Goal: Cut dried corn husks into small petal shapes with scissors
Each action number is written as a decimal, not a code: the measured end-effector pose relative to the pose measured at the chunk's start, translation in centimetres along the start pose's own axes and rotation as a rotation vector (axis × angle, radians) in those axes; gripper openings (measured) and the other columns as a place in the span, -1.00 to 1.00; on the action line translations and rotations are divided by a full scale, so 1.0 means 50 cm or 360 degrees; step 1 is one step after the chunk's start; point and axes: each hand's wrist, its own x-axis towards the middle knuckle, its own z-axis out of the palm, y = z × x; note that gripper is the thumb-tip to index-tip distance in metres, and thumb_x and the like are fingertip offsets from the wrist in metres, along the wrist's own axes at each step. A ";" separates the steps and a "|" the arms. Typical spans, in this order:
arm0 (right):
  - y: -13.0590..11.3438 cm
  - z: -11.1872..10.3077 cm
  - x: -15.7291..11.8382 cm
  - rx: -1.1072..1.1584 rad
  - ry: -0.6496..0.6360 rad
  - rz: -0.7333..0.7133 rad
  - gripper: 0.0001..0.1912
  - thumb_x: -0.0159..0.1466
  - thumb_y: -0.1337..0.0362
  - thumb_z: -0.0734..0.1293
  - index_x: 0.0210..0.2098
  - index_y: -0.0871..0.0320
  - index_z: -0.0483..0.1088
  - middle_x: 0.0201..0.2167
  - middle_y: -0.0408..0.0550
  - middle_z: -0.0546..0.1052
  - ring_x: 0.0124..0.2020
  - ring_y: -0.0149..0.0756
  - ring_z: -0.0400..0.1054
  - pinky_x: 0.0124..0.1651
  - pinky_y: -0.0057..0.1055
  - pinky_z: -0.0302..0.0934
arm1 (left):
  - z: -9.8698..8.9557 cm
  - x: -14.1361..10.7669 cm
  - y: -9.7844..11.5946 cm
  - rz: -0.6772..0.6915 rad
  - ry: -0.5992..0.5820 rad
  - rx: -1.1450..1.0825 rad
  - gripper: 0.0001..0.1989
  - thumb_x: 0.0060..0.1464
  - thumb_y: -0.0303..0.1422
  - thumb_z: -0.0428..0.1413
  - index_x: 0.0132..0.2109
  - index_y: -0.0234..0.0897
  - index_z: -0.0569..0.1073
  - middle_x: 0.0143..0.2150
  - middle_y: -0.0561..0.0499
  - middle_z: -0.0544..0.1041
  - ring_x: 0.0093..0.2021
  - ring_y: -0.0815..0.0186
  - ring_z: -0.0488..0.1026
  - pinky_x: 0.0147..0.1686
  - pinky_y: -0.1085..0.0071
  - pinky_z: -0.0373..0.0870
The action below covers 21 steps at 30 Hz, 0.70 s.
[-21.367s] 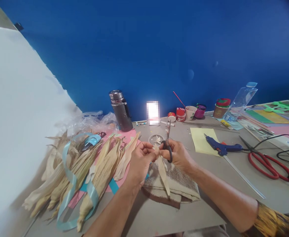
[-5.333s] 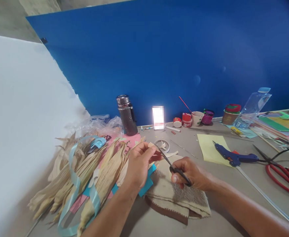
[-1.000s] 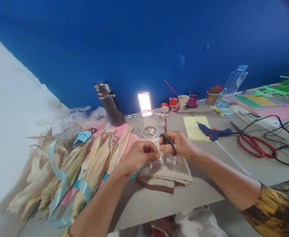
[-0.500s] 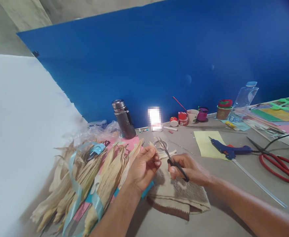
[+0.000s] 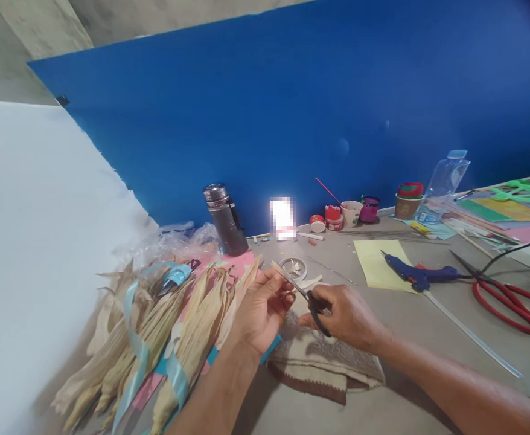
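Observation:
My left hand [image 5: 259, 311] pinches a small pale piece of corn husk [image 5: 276, 266] between thumb and fingertips. My right hand [image 5: 349, 314] is wrapped round the black handles of small scissors [image 5: 318, 316]. Their blades point up and left, lying close against the husk piece; whether they cut into it I cannot tell. Just behind the hands, a tape roll [image 5: 304, 270] lies flat with pale scraps inside its ring. A loose husk strip [image 5: 311, 283] rests beside it. Under both hands spreads a folded brown-and-beige cloth [image 5: 337, 368].
Dried corn husks [image 5: 197, 338] with blue ribbon [image 5: 133, 326] fill the left. A dark flask [image 5: 227, 226] stands behind. To the right lie a blue glue gun [image 5: 421, 273], yellow paper [image 5: 364, 266] and red-handled scissors [image 5: 509, 305]. Paint pots [image 5: 334, 219] and a plastic bottle [image 5: 441, 187] line the back.
The scissors have swung down and left, from pointing upward to lying against the husk piece, and their blades have come together. My left hand has hardly moved.

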 end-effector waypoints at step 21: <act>0.029 0.017 0.005 0.0159 -0.0016 0.0015 -0.50 0.09 -0.02 0.42 -0.63 0.15 0.11 -0.67 -0.27 0.09 -0.54 -0.44 -0.11 -0.50 -0.45 -0.19 | 0.001 -0.005 -0.001 0.0024 -0.0026 0.0046 -0.77 -0.23 -0.41 0.43 -0.43 -0.34 0.53 -0.48 0.05 0.48 -0.42 0.42 0.43 -0.46 0.53 0.37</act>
